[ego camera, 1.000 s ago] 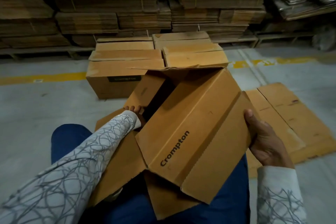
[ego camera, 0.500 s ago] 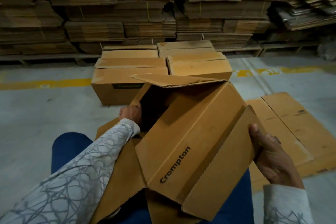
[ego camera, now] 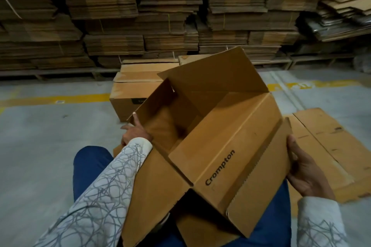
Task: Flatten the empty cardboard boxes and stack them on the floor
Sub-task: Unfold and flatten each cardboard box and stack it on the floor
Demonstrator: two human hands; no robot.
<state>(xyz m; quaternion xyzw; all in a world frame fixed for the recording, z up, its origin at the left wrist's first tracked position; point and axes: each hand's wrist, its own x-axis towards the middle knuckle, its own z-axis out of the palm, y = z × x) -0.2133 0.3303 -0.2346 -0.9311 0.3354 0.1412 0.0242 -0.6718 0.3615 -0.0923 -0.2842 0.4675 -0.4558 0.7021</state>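
Box (ego camera: 230, 136) lay open and tilted on the lap (ego camera: 90, 168). Left hand (ego camera: 136, 133) pinched its left wall and right hand (ego camera: 305, 170) clasped the right flap: opposite holds, probably to skew it flat.

White sleeves (ego camera: 96, 196) with thin grey scribbly lines and dark blue trousers (ego camera: 90, 166) are worn. The left hand (ego camera: 134, 134) and the right hand (ego camera: 307, 172) are left uncovered.
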